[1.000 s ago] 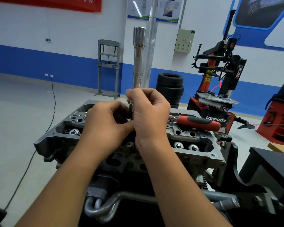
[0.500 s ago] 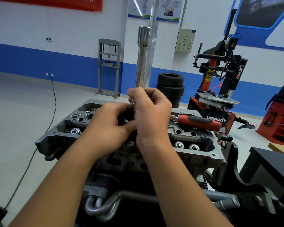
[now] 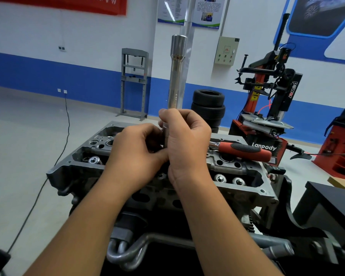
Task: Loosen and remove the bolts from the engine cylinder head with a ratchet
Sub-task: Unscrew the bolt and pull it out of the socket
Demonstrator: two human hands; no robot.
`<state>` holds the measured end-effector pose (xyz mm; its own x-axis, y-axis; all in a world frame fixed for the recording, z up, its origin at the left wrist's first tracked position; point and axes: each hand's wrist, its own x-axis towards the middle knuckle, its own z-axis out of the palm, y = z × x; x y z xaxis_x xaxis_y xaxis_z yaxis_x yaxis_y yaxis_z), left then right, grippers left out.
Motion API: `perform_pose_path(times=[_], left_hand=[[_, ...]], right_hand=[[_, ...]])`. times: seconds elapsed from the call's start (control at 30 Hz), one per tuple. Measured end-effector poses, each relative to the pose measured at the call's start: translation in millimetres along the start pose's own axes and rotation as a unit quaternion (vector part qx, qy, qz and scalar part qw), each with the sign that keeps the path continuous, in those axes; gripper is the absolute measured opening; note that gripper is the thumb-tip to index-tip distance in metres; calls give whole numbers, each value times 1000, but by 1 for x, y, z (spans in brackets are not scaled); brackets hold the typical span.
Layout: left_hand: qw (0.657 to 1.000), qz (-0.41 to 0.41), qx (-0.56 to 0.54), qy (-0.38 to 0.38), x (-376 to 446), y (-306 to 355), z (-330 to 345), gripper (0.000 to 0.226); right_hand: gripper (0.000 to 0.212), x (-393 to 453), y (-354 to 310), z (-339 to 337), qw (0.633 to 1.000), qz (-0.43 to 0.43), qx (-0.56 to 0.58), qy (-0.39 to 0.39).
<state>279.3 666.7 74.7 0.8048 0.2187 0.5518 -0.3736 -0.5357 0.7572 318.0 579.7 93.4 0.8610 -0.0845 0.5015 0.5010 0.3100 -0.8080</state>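
Observation:
A grey engine cylinder head (image 3: 247, 188) sits on a stand in front of me. Above its middle, my right hand (image 3: 187, 144) grips the lower part of a long chrome extension bar (image 3: 175, 76) that stands upright, its socket end at the top. My left hand (image 3: 135, 154) is curled against the bar's bottom end, which both hands hide. A ratchet with a red and black handle (image 3: 245, 150) lies on the head to the right of my hands.
Valve springs (image 3: 227, 179) show in the head's right and left pockets. Behind stand a stack of tyres (image 3: 208, 108), a grey press frame (image 3: 134, 82) and a red tyre changer (image 3: 267, 108). A black cable (image 3: 67, 120) runs over the floor at left. A dark bench (image 3: 331, 204) is at right.
The extension bar and both hands have shifted slightly to the right and tilted a little; the grip on the bar stays the same. The ratchet has not moved.

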Motion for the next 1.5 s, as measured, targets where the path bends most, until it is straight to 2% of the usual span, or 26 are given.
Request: perform_pose_path(times=[0.07,0.13,0.2,0.27,0.4,0.5,0.57,0.63,0.77,0.8,0.87,0.93,1.0,1.13,1.2,1.27,1.33,1.5], left_hand=[[1000,-8,1,6,0,1,0,23],[997,-1,-42,-61,2,-2,-3,18],[991,8,-71,-110,3,-5,-6,25],[994,17,-56,-90,3,-6,-5,28],[1000,4,6,0,1,-1,1,19],[995,5,-59,-77,1,-3,-4,15],[989,9,-89,-115,2,-4,-7,20],[992,14,-88,-93,1,-5,-6,23],[1000,4,-26,2,0,-3,0,20],[1000,3,-27,-9,0,-3,-1,18],[995,6,-63,-74,1,-3,-4,16],[990,13,-82,-115,2,-4,-6,22],[993,24,-63,-93,2,-4,-5,23],[1000,16,2,18,1,-3,2,17],[1000,15,-10,2,1,-5,1,18],[996,17,-57,-68,2,-6,-2,23],[992,20,-74,-99,3,-7,-4,29],[1000,19,-5,9,-1,-2,3,21]], right_hand=[[10,0,0,0,1000,-3,-3,-1],[11,-1,-1,0,1000,-1,-3,0],[12,0,-1,0,1000,-1,-3,2],[12,-1,-1,0,1000,-2,-2,-2],[11,-1,-1,1,1000,1,4,-3],[12,0,-1,0,1000,1,1,1],[12,0,-1,-1,1000,-2,1,0],[12,-1,-1,-1,1000,-2,2,-3],[13,0,-1,0,1000,6,5,-4],[13,0,-1,1,1000,7,4,-4],[13,0,-1,1,1000,5,-3,-4],[12,0,0,1,1000,3,-6,-1],[12,0,0,0,1000,6,-4,-1],[11,0,0,0,1000,3,-9,-6],[11,0,0,1,1000,0,-13,-8],[12,0,0,1,1000,2,-16,-6],[12,0,0,0,1000,6,-14,-4],[11,0,0,0,1000,7,-8,-2]])
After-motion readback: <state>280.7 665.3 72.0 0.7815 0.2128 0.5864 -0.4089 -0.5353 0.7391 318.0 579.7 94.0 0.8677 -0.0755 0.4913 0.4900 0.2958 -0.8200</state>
